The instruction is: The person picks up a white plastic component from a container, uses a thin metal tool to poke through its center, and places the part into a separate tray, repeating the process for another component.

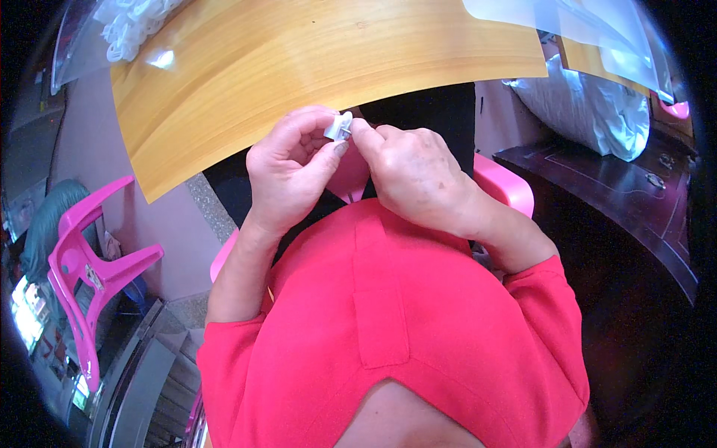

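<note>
Just beyond the near edge of the wooden table, my left hand pinches a small white plastic piece between thumb and fingertips. A thin metal pin shows at the right side of this piece. My right hand is closed, and its fingertips meet the piece at the pin. They seem to grip the pin, though the fingers partly cover that spot. Both hands are held in the air above my lap, close together.
The wooden table carries a heap of white plastic pieces at far left and a translucent plastic container at far right. A pink plastic chair stands left. On the right, a stuffed white bag rests by a dark tabletop.
</note>
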The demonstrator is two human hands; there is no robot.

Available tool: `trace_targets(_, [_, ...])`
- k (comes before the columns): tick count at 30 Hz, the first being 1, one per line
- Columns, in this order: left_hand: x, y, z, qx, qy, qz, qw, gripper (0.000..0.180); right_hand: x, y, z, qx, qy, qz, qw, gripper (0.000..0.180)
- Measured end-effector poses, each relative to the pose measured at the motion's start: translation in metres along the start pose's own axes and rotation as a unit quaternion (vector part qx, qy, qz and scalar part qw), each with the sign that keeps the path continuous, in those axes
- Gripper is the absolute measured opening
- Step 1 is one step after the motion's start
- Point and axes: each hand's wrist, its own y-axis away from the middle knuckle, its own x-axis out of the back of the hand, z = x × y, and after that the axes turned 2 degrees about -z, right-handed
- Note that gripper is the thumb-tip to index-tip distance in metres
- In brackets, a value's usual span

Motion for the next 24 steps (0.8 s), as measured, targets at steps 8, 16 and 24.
trace_targets(8, [0.016,-0.007,0.007,0.106,0.143,-0.017,0.984,0.027,0.011,0.003,0.003,0.021,-0.021,0.026,0.999,0.045])
trace_targets(16, [0.022,-0.006,0.004,0.109,0.154,-0.034,0.981,0.027,0.009,0.007,0.004,0.047,-0.006,0.077,0.996,0.042])
trace_targets(24, [0.026,-0.01,0.004,0.119,0.161,-0.027,0.979,0.026,0.009,0.004,0.005,0.059,-0.025,0.114,0.991,0.039])
